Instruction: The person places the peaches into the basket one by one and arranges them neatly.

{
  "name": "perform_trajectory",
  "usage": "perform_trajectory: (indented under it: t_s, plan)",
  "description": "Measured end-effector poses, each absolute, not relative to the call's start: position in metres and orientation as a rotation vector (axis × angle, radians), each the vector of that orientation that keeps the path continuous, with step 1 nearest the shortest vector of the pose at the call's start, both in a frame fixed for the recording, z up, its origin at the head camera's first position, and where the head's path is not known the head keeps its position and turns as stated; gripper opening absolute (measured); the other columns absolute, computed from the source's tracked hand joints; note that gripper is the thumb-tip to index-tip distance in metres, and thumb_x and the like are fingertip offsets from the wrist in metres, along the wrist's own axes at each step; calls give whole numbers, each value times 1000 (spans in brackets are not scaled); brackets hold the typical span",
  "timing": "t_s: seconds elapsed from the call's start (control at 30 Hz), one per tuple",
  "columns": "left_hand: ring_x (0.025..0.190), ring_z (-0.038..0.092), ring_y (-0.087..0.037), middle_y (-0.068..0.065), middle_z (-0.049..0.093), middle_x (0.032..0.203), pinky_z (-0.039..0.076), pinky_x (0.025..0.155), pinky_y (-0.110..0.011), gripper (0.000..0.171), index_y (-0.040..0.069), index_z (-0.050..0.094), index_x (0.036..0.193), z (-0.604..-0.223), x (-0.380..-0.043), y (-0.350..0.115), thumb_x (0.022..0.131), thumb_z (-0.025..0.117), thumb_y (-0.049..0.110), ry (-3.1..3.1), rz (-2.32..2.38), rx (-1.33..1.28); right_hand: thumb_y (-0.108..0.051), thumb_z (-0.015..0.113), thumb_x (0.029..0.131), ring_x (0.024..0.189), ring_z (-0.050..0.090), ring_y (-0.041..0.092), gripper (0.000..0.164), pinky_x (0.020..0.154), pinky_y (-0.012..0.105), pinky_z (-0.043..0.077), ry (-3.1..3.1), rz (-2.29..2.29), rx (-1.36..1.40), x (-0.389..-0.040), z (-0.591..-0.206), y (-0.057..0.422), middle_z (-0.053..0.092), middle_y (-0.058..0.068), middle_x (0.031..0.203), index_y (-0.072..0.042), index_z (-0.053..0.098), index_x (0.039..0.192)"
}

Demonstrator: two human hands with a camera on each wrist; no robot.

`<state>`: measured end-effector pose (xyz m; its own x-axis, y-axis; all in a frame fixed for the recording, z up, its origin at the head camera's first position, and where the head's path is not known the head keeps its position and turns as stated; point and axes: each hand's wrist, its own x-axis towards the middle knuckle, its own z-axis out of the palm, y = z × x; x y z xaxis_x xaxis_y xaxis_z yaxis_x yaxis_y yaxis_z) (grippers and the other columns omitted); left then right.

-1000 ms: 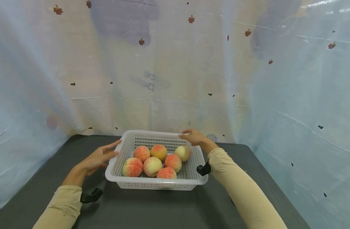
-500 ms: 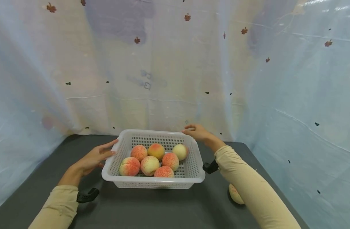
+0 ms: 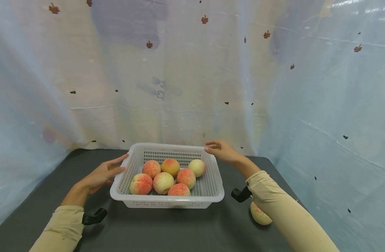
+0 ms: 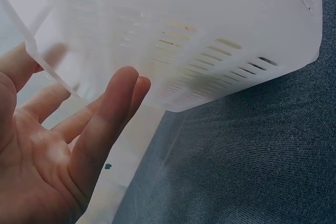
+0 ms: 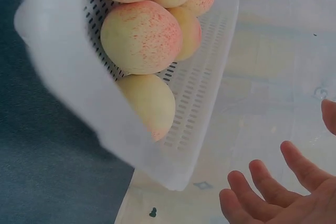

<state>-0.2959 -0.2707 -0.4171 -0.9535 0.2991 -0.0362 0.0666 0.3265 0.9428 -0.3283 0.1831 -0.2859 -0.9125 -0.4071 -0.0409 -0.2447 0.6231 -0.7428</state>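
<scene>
A white perforated plastic basket (image 3: 167,198) holds several peaches (image 3: 163,183) in yellow and speckled red. My left hand (image 3: 101,175) is at its left side, fingers spread and fairly straight. In the left wrist view, fingertips (image 4: 128,77) of that hand lie right at the basket's pale wall (image 4: 210,19). Near the far right corner, my right hand (image 3: 222,152) hovers with relaxed fingers. The right wrist view shows this hand (image 5: 283,192) apart from the basket rim (image 5: 178,177), with nothing in it.
One more peach (image 3: 259,214) lies on the dark table (image 3: 167,231) at the right, partly covered by the right sleeve (image 3: 283,206). Behind and beside the table hangs a pale plastic curtain (image 3: 186,70) with small leaf marks. A black wrist mount (image 3: 241,194) sticks out from the right wrist.
My right hand has drawn off the basket's far right corner, slightly up and to the right. The loose peach has come out from behind the right sleeve. The left hand stays at the basket.
</scene>
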Motion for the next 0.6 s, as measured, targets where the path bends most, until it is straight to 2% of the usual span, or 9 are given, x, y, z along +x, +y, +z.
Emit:
perform_trajectory:
  t_s: [0.27, 0.6]
  plan:
    - [122, 62, -34, -29, 33, 160, 57, 85, -56, 76, 25, 9, 164, -418, -296, -269, 105, 55, 35, 2378, 1685, 326, -25, 52, 107, 141, 42, 51, 51, 111, 65, 38, 2663, -1166, -669, -312, -296, 205, 41, 31, 154, 1, 43, 150]
    - [122, 63, -33, -29, 32, 160, 58, 84, -54, 75, 25, 9, 164, -418, -296, -269, 105, 55, 35, 2382, 1684, 335, -30, 56, 105, 143, 42, 48, 53, 111, 63, 39, 2719, -1189, -624, -293, -313, 238, 44, 27, 153, -3, 44, 150]
